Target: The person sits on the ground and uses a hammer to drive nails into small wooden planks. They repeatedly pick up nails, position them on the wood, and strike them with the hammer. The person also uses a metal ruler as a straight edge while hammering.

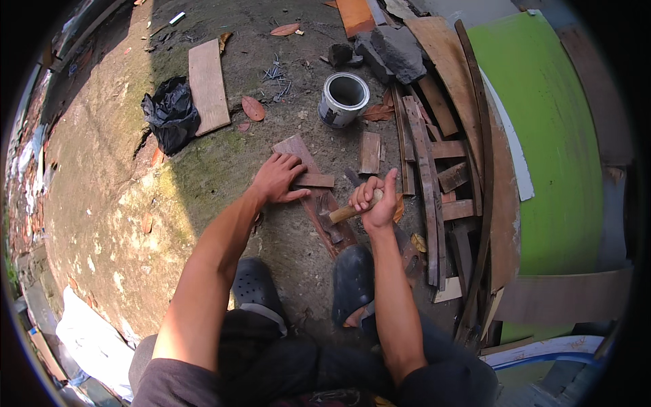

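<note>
My left hand (277,179) presses down on a long reddish-brown wooden board (293,146) lying on the ground. Its thumb and fingers are around the end of a small wood strip (317,180) set crosswise on the board. In my right hand (375,202), the fingers wrap around the wooden handle of a hammer (344,214), with the thumb raised. The handle slants over the board, and dark metal shows at its lower left end. Beyond the right hand, a short wood block (369,152) rests on the ground.
An open metal can (344,95) stands ahead, near scattered nails (277,78) and grey stones (393,54). At the left lie a black plastic bag (169,115) and a flat board (209,85). Stacked wood strips (427,183) and a green panel (542,142) fill the right.
</note>
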The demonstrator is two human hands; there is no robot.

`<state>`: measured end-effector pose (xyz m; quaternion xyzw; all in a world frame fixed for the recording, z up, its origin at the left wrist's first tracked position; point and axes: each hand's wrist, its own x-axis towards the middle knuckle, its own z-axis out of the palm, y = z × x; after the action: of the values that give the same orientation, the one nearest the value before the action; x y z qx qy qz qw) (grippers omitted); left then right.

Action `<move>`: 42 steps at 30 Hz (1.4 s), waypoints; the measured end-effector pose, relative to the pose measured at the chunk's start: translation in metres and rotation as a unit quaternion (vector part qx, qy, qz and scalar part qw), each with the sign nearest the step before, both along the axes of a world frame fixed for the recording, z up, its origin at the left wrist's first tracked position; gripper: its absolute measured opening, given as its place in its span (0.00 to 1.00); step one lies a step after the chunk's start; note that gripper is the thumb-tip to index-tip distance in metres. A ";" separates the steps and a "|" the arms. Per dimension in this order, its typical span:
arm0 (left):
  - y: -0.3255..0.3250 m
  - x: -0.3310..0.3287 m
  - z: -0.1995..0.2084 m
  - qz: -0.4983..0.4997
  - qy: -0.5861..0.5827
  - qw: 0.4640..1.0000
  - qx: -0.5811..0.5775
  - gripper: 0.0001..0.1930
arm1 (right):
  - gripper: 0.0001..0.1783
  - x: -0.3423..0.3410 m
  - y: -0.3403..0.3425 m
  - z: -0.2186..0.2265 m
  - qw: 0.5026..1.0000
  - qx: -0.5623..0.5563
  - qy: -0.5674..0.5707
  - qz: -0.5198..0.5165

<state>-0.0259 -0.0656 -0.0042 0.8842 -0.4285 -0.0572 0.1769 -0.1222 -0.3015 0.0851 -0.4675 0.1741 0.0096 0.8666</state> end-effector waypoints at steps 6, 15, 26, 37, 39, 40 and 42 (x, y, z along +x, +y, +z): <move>-0.021 -0.001 0.003 0.045 0.086 0.994 0.055 0.23 | 0.39 -0.015 0.009 0.004 0.998 -0.045 0.010 -0.032; -0.112 0.006 0.036 0.255 0.245 0.935 -0.016 0.29 | 0.34 -0.035 0.043 0.017 0.984 -0.118 0.025 -0.131; -0.117 -0.014 0.046 0.207 0.302 0.931 0.002 0.32 | 0.37 -0.046 -0.019 0.095 0.974 -0.189 0.128 -0.008; -0.197 -0.031 0.040 0.250 0.386 0.888 -0.020 0.40 | 0.40 -0.058 -0.111 0.253 0.835 -0.500 0.145 0.176; -0.213 -0.037 0.038 0.265 0.389 0.882 -0.034 0.42 | 0.39 -0.069 -0.114 0.249 0.817 -0.531 0.136 0.177; -0.219 -0.039 0.035 0.269 0.384 0.882 -0.043 0.43 | 0.37 -0.075 -0.111 0.248 0.814 -0.530 0.144 0.189; -0.229 -0.039 0.029 0.280 0.373 0.882 -0.062 0.45 | 0.37 -0.085 -0.120 0.238 0.821 -0.506 0.125 0.232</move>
<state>-0.0652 -0.2946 0.0247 0.8680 -0.0681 -0.3042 0.3865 -0.2070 -0.4213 0.3229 -0.8620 0.1474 0.1789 0.4509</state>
